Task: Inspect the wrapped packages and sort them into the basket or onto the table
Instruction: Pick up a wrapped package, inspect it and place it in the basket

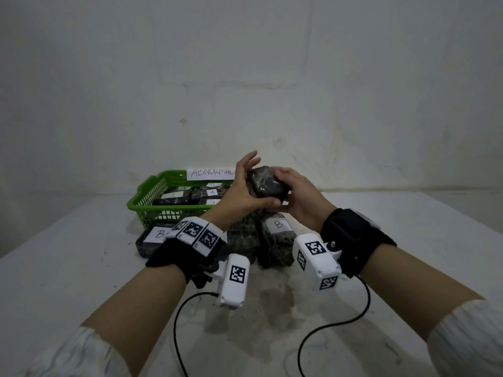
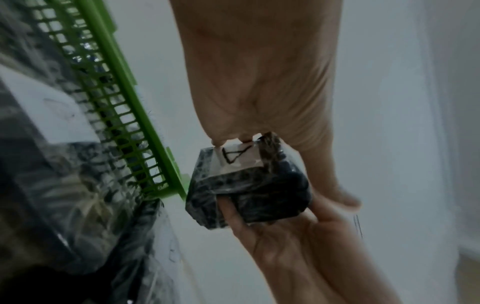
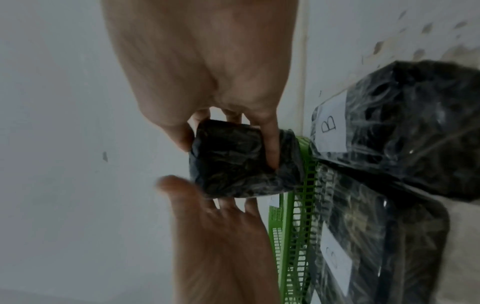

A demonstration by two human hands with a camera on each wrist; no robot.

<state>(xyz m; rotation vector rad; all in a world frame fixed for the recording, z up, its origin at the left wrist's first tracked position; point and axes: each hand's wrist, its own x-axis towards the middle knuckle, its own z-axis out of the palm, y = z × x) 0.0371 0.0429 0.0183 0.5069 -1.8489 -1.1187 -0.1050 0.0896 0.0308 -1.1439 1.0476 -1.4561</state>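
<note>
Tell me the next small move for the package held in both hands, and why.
Probably carry the package leftward over the green basket and set it in. The left wrist view shows an A label on it, and packages in the basket, whose sign reads ABNORMAL, show A labels, while those on the table show B.

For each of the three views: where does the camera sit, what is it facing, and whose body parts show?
Head: looks forward and down at the table; both forearms, left hand, right hand holding the package.
Left wrist: along the left hand to the package.
Right wrist: along the right hand.
All three show the green basket.
</note>
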